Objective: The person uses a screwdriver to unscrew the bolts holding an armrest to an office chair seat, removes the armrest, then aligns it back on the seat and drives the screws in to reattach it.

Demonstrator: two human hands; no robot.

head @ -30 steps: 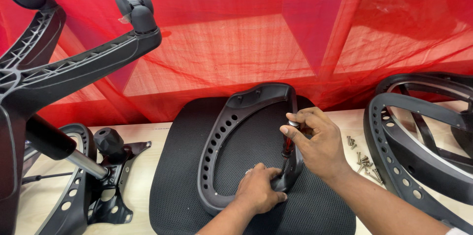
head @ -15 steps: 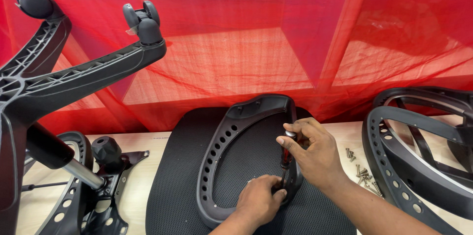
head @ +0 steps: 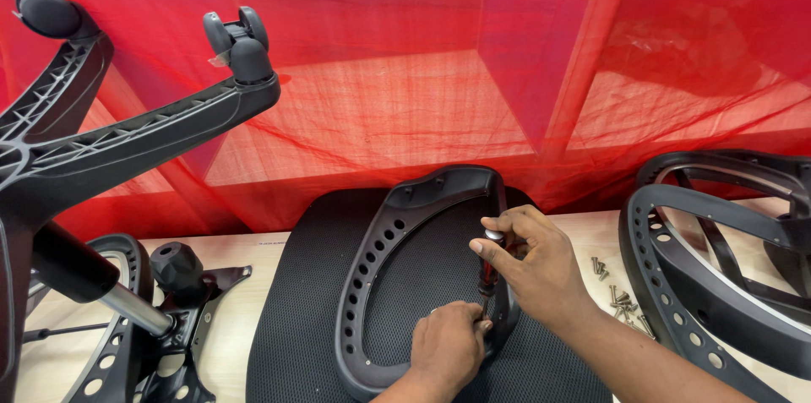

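A black mesh seat cushion lies flat on the wooden table. On it rests a black plastic armrest loop with a row of holes. My right hand grips the handle of a red and black screwdriver, which stands nearly upright at the loop's right side. My left hand presses on the loop's lower right part, fingers beside the screwdriver's tip.
An upturned black star base with casters and its gas cylinder fills the left. A black knob and metal plate lie below it. More black armrest frames stand at right, with loose screws beside them. Red netting hangs behind.
The view has dropped and shifted slightly. My right hand has turned a little on the screwdriver handle. My left hand stays on the loop.
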